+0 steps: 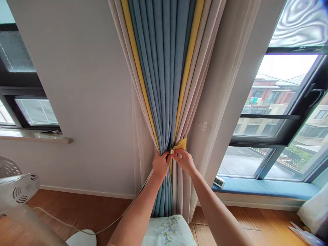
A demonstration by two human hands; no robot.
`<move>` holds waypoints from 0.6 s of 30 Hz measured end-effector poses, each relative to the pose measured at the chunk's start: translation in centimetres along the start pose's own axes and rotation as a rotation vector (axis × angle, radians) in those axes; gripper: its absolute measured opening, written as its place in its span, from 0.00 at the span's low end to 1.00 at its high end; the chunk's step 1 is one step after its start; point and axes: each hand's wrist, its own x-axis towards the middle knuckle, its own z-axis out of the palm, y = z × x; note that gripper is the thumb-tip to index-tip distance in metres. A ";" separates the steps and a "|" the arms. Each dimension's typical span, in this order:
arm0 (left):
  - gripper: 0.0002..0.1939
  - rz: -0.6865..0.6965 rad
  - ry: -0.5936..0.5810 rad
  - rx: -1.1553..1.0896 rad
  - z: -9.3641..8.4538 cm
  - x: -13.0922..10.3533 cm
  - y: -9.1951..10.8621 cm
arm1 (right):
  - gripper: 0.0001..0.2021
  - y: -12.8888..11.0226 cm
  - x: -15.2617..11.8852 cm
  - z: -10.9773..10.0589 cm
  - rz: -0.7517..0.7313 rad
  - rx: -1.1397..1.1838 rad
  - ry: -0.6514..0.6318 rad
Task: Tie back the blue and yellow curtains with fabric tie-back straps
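At the far left, a dark-framed window (28, 83) stands above a pale windowsill (36, 137). Below it, in the lower left corner, is a white electric fan (24, 188), tilted across the view, with a pale cord (58, 221) running right over the wooden floor (53, 201) and across a white disc (83, 238) towards the left forearm. A plain wall (89, 92) fills the space as far as the curtain (160, 68), which hangs in the middle: blue pleats at its centre, a yellow stripe down either side, pale pink cloth outside these, all drawn in to a narrow waist.

The left hand (161, 164) is against the left side of this waist, its fingers bent inwards in a narrow grip; whether they pinch cloth or tie cannot be told. The yellow tieback (181, 144) wraps the waist's right side, and the right hand (185, 161) pinches its near end, fingertips close beside the left hand's. Beneath the forearms is a floral-covered seat (169, 232).

Further right, a sheer curtain (217, 85) bears an embroidered motif. Beyond, a small digital clock (219, 181) sits on a blue window-seat cushion (266, 188) under a large window (271, 116).
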 end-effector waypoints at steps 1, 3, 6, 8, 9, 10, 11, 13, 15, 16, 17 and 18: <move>0.17 -0.021 0.001 0.005 0.1 0.0 0.2 | 0.06 0.0 0.0 0.1 0.012 -0.013 -0.001; 0.17 -0.066 0.000 0.024 0.3 0.1 0.4 | 0.06 -0.2 0.1 0.2 0.039 -0.047 0.002; 0.16 -0.111 -0.012 0.055 0.4 0.4 0.5 | 0.05 -0.6 0.2 0.4 0.059 -0.103 0.034; 0.15 -0.115 -0.029 0.068 0.3 0.6 0.5 | 0.05 -0.8 0.0 0.8 0.071 -0.123 0.088; 0.15 -0.113 -0.032 0.073 0.3 0.7 0.5 | 0.04 -0.9 -0.1 1.0 0.082 -0.125 0.118; 0.14 -0.107 -0.031 0.077 0.3 0.7 0.5 | 0.04 -0.9 -0.2 1.2 0.095 -0.115 0.146; 0.14 -0.098 -0.028 0.080 0.2 0.7 0.5 | 0.05 -0.9 -0.3 1.4 0.106 -0.096 0.169; 0.12 -0.078 -0.018 0.086 0.2 0.7 0.5 | 0.06 -0.6 -0.4 1.5 0.118 -0.035 0.186; 0.12 -0.082 -0.013 0.094 0.1 0.7 0.2 | 0.06 0.5 -0.4 0.6 0.144 0.057 0.234; 0.12 -0.101 -0.014 0.098 -0.1 0.7 -0.2 | 0.05 1.3 -0.3 -0.4 0.176 0.108 0.303; 0.12 -0.129 -0.015 0.103 -0.3 0.8 -0.7 | 0.05 2.5 -0.3 -1.6 0.223 0.160 0.395; 0.12 -0.162 -0.014 0.105 -0.5 1.0 -1.2 | 0.05 3.8 -0.2 -3.1 0.285 0.217 0.526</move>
